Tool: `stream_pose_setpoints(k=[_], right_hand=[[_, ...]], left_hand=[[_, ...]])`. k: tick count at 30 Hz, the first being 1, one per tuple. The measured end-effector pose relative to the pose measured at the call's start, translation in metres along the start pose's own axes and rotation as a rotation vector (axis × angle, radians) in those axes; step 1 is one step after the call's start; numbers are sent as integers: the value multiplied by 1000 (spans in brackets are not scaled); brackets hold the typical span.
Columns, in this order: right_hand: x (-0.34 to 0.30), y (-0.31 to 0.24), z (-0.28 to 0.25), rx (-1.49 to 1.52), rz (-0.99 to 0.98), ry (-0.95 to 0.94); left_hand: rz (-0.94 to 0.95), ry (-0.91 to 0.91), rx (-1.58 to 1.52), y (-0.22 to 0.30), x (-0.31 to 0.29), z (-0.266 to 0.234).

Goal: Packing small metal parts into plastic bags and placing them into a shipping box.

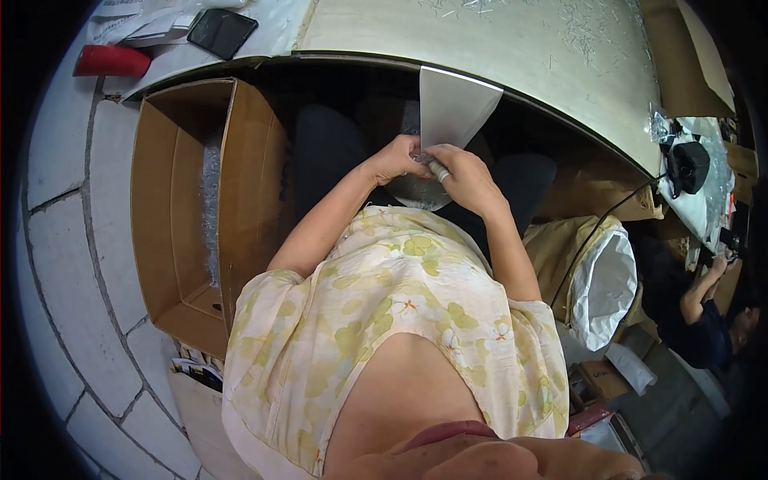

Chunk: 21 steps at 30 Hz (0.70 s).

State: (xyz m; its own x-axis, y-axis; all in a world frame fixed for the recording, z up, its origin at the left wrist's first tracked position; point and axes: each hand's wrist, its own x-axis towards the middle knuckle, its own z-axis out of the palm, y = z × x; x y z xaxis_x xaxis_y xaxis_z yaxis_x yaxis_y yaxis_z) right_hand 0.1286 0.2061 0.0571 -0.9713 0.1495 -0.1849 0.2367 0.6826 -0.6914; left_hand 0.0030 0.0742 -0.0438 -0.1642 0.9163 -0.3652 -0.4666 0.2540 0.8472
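Open brown cardboard box on floor, left — dark phone screen on table.

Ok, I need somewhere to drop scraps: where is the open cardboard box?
In the head view the cardboard box stands on the tiled floor at the person's left, beside the left hand and below the table edge.

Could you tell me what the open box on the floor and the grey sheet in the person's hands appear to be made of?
The open box looks like brown corrugated cardboard: matte, with folded flaps. The grey sheet, held by the left hand and right hand, seems to be thin plastic film or a bag, smooth and slightly glossy; paper is possible.
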Motion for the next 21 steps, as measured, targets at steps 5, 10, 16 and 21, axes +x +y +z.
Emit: stream_pose_setpoints(k=[5,10,16,21], right_hand=[[7,-1,-9,120,84,176],[-5,1,-35,133,110,250],[-18,29,-38,208,167,199],[-19,16,-44,105,138,169]], left_hand=[[-104,68,-95,-11,7,11],[-283,37,-185,-15,-10,16],[-98,15,-108,26,-13,28],[23,-27,-142,64,-13,47]])
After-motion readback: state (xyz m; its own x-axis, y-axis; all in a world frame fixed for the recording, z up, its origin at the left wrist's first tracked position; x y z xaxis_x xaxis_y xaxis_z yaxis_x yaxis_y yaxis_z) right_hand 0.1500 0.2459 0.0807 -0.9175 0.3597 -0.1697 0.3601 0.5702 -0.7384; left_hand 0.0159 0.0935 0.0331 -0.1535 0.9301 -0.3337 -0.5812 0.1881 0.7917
